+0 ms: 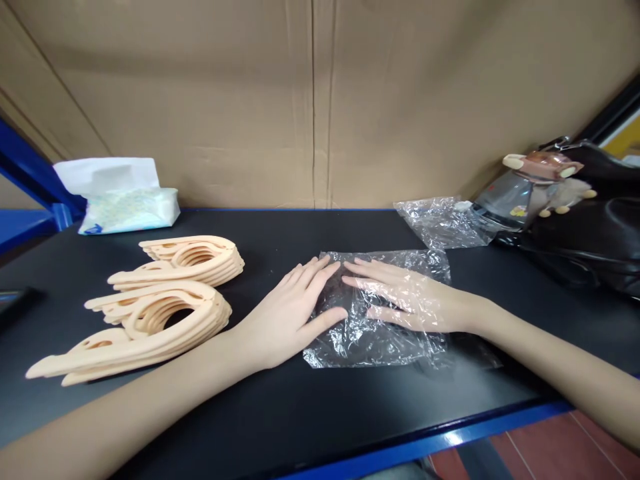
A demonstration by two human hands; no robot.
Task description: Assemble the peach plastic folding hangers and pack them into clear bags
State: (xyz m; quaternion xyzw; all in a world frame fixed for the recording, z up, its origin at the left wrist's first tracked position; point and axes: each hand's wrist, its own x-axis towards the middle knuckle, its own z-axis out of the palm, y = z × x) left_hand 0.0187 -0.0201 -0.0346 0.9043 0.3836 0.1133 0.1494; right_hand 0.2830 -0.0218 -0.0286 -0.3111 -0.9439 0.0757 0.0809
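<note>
A clear, crinkled plastic bag [370, 347] lies flat on the black tabletop. My left hand [295, 310] rests with its fingers stretched out over the bag's left edge. From the right, my right hand [410, 297] reaches inside the bag, a layer of film over its back and fingers. Its fingers are spread and flat, pointing toward my left hand. Left of my left hand lie two stacks of beige, curved pieces with cut-outs, which look like hangers: a nearer stack [205, 327] and a farther stack [220, 267].
A pack of tissues [130, 210] stands at the back left. Another clear plastic bag [440, 223] lies at the back right, beside a black bag [590, 230] with a plush charm [550, 170]. Cardboard [240, 100] walls the back. A blue edge [450, 440] borders the table's front.
</note>
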